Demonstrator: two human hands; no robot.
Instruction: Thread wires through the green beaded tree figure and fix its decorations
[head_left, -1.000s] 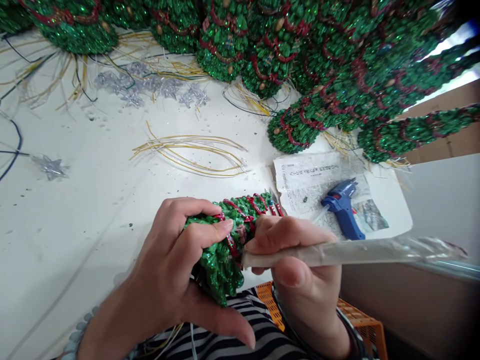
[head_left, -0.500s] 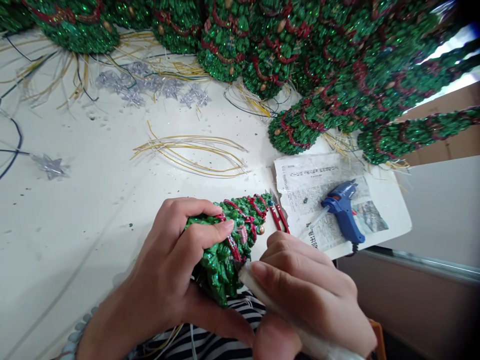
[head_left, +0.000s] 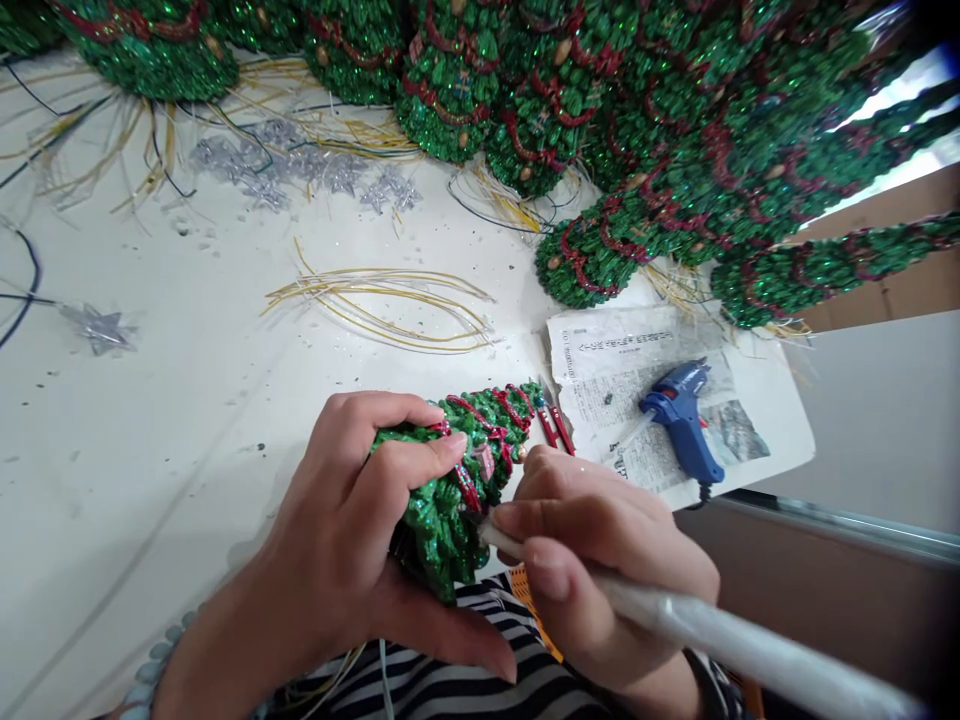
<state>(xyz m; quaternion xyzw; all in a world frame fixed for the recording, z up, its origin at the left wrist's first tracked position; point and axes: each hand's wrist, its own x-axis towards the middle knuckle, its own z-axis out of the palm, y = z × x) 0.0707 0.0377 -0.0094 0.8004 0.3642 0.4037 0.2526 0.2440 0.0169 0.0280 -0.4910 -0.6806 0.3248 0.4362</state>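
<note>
My left hand [head_left: 352, 520] is wrapped round a small Christmas tree figurine [head_left: 442, 545], green and glittery with red garlands and a pink gift box. The tree lies on its side with its tip pointing right. In my right hand [head_left: 607, 560] is a long, white-wrapped, pen-like tool [head_left: 720, 630]. Its short dark tip touches or nearly touches the tree below the red garland; the exact kind of tool does not show. Red thread snips [head_left: 555, 430] lie just beyond the tree's tip. Wires hang below my left hand.
Many finished-looking trees [head_left: 450, 90] crowd the back of the white table. Yellow and white wires [head_left: 382, 310] lie mid-table. Clear plastic stars [head_left: 262, 165] sit behind them, with another star [head_left: 97, 328] at left. A blue glue gun [head_left: 682, 420] rests on newspaper [head_left: 600, 350].
My right hand has changed its hold and tilted the tool, so its handle now extends out to the lower right. The tip stays close to the same spot. My left hand holds the tree almost unmoved.
</note>
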